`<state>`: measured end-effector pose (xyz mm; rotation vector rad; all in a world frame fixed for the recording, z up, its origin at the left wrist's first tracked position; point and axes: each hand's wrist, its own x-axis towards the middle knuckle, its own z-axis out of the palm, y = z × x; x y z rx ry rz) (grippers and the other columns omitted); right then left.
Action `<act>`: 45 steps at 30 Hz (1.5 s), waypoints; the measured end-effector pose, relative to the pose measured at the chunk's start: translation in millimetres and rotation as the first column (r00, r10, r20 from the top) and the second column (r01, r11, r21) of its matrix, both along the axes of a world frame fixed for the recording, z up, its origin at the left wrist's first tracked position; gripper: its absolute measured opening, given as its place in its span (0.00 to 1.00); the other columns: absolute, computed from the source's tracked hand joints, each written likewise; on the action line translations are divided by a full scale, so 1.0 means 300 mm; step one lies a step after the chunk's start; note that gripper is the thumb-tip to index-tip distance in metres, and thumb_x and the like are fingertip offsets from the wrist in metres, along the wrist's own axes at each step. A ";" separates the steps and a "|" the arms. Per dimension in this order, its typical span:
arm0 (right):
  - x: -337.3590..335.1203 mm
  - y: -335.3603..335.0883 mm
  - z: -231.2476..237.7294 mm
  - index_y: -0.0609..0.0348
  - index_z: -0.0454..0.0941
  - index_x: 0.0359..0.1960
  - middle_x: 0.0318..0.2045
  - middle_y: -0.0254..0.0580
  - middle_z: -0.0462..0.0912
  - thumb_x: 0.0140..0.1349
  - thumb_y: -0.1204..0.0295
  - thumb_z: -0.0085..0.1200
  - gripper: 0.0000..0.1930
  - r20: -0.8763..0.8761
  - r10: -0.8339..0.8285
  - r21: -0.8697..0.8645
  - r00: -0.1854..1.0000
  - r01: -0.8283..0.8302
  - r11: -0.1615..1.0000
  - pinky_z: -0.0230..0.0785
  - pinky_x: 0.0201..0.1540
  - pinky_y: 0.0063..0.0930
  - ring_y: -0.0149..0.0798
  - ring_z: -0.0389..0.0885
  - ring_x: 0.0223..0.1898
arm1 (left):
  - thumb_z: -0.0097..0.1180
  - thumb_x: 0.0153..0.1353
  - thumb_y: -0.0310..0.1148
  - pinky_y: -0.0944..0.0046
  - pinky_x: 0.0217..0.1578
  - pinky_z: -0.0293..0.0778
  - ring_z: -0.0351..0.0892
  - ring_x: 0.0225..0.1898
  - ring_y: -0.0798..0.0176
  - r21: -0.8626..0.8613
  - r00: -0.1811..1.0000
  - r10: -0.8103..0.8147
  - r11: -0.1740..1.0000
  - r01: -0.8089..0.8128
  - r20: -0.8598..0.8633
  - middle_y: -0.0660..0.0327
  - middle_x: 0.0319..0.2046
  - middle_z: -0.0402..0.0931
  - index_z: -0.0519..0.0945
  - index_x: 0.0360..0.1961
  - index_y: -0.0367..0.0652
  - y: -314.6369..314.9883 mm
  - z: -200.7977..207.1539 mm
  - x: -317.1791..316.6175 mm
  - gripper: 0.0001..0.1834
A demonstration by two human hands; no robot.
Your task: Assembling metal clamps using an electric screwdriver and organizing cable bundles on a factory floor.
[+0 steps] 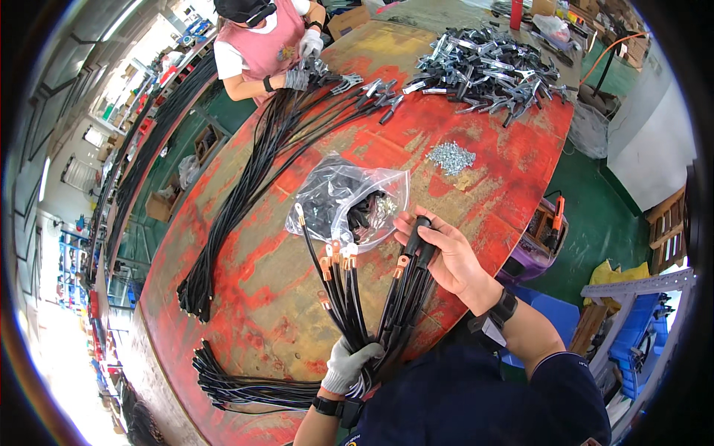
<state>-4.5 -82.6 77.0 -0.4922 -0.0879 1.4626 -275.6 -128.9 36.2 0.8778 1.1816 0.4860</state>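
A bundle of black cables [355,303] with copper ring lugs [343,256] stands up from my left hand [348,366]. That hand wears a grey-white glove, and its fingers wrap around the bundle low down. At the bundle's right side, my bare right hand [450,253] pinches a black sleeve [418,236] at the end of one cable. Some lugs near it are bare copper; other cable ends there carry black sleeves. Just beyond the lugs lies a clear plastic bag [316,195] with black sleeves and small shiny parts inside.
Metal clamps with black handles [483,70] are heaped at the far right of the red, worn table [268,320]. A pile of small nuts [451,157] lies nearer. Long black cables [238,197] stretch along the left. A co-worker [264,44] handles clamps across the table.
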 end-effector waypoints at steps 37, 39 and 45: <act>0.042 0.043 -0.059 0.66 0.51 0.62 0.54 0.50 0.67 0.68 0.81 0.40 0.22 0.038 -0.123 -0.060 0.992 0.125 0.990 0.67 0.62 0.39 0.45 0.71 0.58 | 0.62 0.50 0.20 0.65 0.35 0.77 0.82 0.30 0.62 -0.029 1.000 0.021 0.999 -0.020 0.015 0.55 0.28 0.80 0.75 0.32 0.35 -0.007 -0.012 0.012 0.09; 0.037 0.051 -0.051 0.66 0.50 0.62 0.53 0.50 0.67 0.68 0.81 0.40 0.22 0.029 -0.096 -0.036 0.995 0.097 0.995 0.68 0.61 0.39 0.45 0.71 0.58 | 0.62 0.50 0.20 0.64 0.36 0.78 0.82 0.30 0.61 -0.023 1.000 0.006 1.000 -0.005 0.018 0.55 0.28 0.80 0.75 0.32 0.35 -0.008 -0.006 0.015 0.09; 0.045 0.044 0.004 0.58 0.55 0.62 0.55 0.48 0.68 0.68 0.81 0.41 0.22 0.203 -0.009 0.020 0.979 0.005 1.000 0.66 0.61 0.37 0.45 0.70 0.60 | 0.63 0.50 0.20 0.64 0.36 0.78 0.82 0.31 0.61 -0.036 1.000 -0.002 0.999 0.003 0.008 0.55 0.29 0.81 0.75 0.32 0.35 -0.005 0.002 0.008 0.10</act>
